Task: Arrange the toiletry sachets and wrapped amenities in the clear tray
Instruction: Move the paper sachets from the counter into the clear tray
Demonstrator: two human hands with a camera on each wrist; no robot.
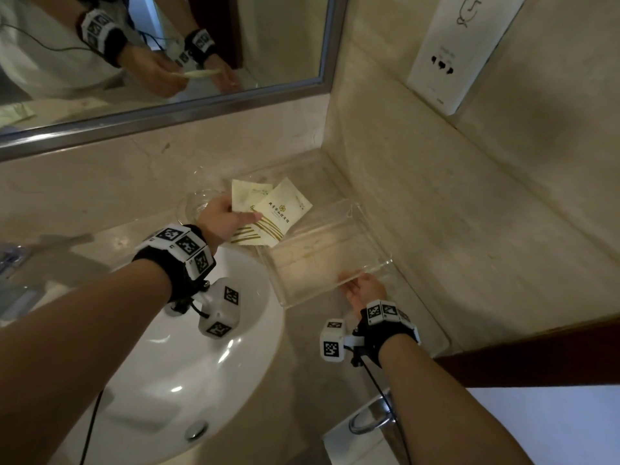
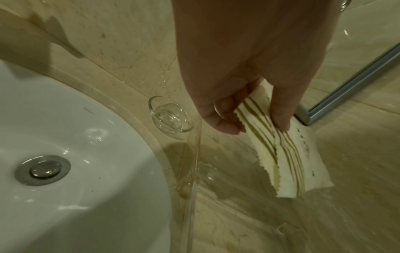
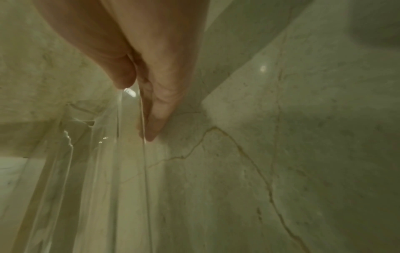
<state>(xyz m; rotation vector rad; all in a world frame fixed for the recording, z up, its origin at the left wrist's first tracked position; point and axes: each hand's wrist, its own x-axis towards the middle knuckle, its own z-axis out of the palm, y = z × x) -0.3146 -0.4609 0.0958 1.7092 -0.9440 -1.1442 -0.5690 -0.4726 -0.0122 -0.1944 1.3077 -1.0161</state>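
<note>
My left hand (image 1: 228, 214) pinches two cream sachets (image 1: 275, 213) with gold stripes and holds them above the far left corner of the clear tray (image 1: 365, 223). The left wrist view shows thumb and fingers of that hand (image 2: 249, 118) clamped on the sachets (image 2: 288, 159), whose lower ends hang over the tray's wall (image 2: 192, 171). My right hand (image 1: 360, 285) grips the tray's near edge, thumb on top. In the right wrist view the right hand (image 3: 140, 102) pinches the thin clear tray wall (image 3: 145, 171). Nothing lies inside the tray.
A white basin (image 1: 174, 364) with a metal drain (image 1: 196, 429) sits to the left of the tray. A small clear glass dish (image 2: 171, 118) stands on the marble counter (image 1: 436, 263) by the basin. A mirror (image 1: 161, 45) is behind, a white box (image 1: 456, 52) on the right wall.
</note>
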